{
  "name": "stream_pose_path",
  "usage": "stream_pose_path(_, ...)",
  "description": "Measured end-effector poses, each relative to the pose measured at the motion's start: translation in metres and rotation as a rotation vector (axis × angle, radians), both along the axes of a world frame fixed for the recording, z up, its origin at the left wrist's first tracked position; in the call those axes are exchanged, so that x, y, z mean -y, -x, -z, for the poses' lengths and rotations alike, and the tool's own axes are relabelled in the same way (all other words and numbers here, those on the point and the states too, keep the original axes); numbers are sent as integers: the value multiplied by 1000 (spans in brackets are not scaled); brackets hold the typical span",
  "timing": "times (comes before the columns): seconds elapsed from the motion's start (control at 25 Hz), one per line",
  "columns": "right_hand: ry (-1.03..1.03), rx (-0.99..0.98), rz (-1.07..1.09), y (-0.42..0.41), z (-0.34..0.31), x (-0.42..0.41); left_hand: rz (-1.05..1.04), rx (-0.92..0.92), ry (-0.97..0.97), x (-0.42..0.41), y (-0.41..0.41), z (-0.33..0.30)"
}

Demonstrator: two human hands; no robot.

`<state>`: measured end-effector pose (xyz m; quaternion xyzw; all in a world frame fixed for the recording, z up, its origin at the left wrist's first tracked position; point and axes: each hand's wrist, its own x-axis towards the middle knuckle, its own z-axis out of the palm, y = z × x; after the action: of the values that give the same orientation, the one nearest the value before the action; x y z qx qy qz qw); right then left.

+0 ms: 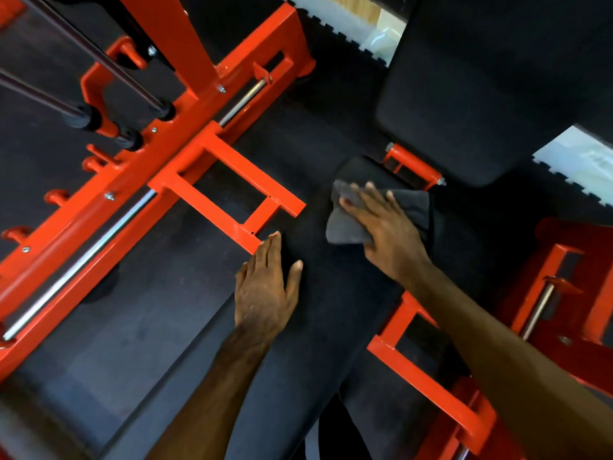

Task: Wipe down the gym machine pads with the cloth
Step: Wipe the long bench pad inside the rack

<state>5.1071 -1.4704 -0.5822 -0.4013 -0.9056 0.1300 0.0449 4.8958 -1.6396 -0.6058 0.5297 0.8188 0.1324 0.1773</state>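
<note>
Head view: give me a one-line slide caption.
Right hand presses a grey cloth flat on the black bench pad while the left hand rests beside it.

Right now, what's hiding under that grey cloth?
The grey cloth lies on the long black pad, with the right hand pressing flat on top. The pad's surface beneath the cloth is covered from view.

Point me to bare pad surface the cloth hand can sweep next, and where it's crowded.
Bare: the long pad between the left hand and right forearm, running toward the camera; also the upper pad beyond the red hinge bracket. Crowded: the pad's far end, where the right hand presses the cloth, and the left edge by the red frame.
</note>
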Motion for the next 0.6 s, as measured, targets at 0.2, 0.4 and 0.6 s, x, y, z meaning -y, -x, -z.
stream_pose_path(0.2, 36, -15, 262, 52, -3, -20, -31, -59, 1, -9, -9, 1)
stream_pose_path(0.4, -10, 5, -123, -46, 2, 16, -22, -54, 7, -8, -8, -1)
stream_pose_path(0.6, 42, 7, 369, 7, 1, 4, -47, -155, 4, -9, -13, 5)
